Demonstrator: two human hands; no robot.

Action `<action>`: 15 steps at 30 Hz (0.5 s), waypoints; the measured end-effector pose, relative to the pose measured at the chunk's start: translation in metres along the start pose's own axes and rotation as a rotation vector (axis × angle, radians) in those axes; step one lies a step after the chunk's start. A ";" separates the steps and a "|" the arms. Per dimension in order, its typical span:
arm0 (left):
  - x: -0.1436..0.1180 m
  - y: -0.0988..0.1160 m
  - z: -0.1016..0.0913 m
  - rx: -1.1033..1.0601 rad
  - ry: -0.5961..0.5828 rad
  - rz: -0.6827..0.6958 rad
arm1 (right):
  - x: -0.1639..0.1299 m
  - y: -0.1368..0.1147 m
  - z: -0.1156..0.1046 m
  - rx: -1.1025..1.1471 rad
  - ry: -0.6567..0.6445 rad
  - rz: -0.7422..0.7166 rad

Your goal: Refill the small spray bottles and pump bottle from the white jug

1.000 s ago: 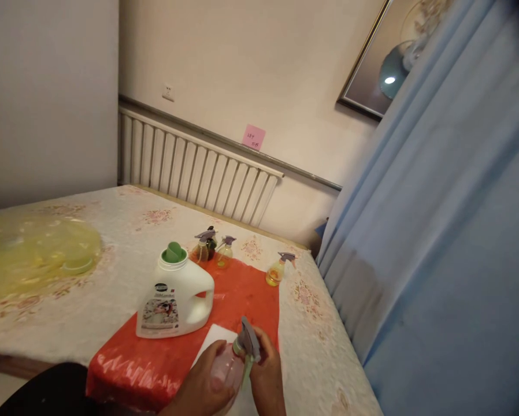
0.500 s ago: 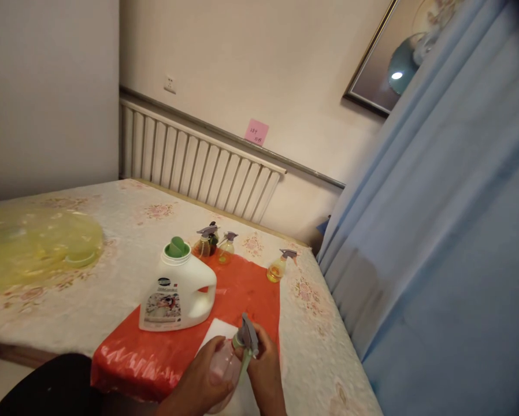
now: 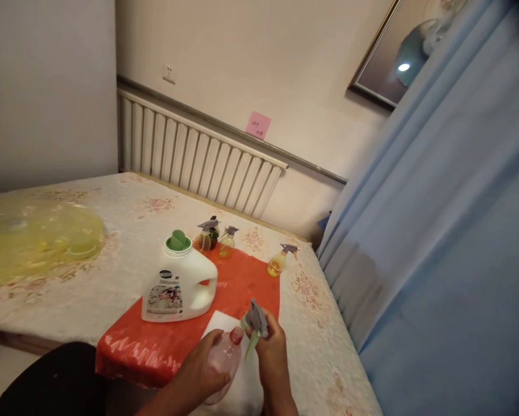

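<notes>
In the head view, at the six o'clock edge of the table (image 3: 90, 300), the left hand (image 3: 203, 370) had its fingers wrapped around a pink bottle (image 3: 222, 361), tilted with its open neck pointing toward one o'clock, while the right hand (image 3: 272, 358) pinched a grey spray head (image 3: 256, 320) just beside that neck, off the bottle. Both were over a white sheet (image 3: 218, 323) on a red mat (image 3: 237, 289); a white jug (image 3: 179, 286) stood at eleven o'clock of the hands, and three small spray bottles (image 3: 227, 242) stood farther back toward twelve
</notes>
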State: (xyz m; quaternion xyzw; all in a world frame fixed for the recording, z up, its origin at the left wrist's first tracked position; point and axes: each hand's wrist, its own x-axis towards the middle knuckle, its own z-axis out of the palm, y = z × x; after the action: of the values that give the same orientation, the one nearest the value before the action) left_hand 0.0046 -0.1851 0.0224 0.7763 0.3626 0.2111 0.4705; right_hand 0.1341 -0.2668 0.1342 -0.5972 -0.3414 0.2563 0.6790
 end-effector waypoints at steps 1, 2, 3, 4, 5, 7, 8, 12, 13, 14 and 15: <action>0.000 -0.001 -0.001 0.011 0.004 -0.005 | 0.001 -0.001 -0.001 0.014 0.007 0.004; -0.001 -0.002 -0.002 0.023 0.011 -0.010 | 0.003 -0.002 -0.002 0.018 0.017 0.005; -0.001 -0.003 -0.002 0.036 0.017 -0.013 | 0.005 -0.003 -0.004 0.016 0.034 0.000; -0.002 -0.004 -0.003 0.046 0.023 -0.016 | 0.008 -0.004 -0.005 0.012 0.058 -0.008; -0.002 -0.005 -0.004 0.053 0.025 -0.019 | 0.011 -0.004 -0.007 0.012 0.086 -0.019; -0.003 -0.008 -0.005 0.053 0.029 -0.028 | 0.018 -0.006 -0.010 0.041 0.150 -0.046; -0.003 -0.010 -0.006 0.045 0.033 -0.027 | 0.023 -0.006 -0.011 0.069 0.183 -0.062; -0.004 -0.019 -0.008 0.004 0.048 -0.026 | 0.040 -0.009 -0.017 0.186 0.283 -0.127; -0.004 -0.021 -0.009 -0.004 0.053 -0.029 | 0.045 -0.010 -0.018 0.204 0.306 -0.139; -0.004 -0.023 -0.010 -0.007 0.060 -0.039 | 0.049 -0.010 -0.020 0.218 0.328 -0.149; -0.004 -0.024 -0.012 -0.012 0.068 -0.046 | 0.053 -0.010 -0.021 0.225 0.346 -0.159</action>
State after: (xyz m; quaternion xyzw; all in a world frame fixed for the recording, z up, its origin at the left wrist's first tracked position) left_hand -0.0148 -0.1747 0.0071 0.7573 0.3950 0.2285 0.4671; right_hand 0.1832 -0.2420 0.1509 -0.5238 -0.2350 0.1320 0.8081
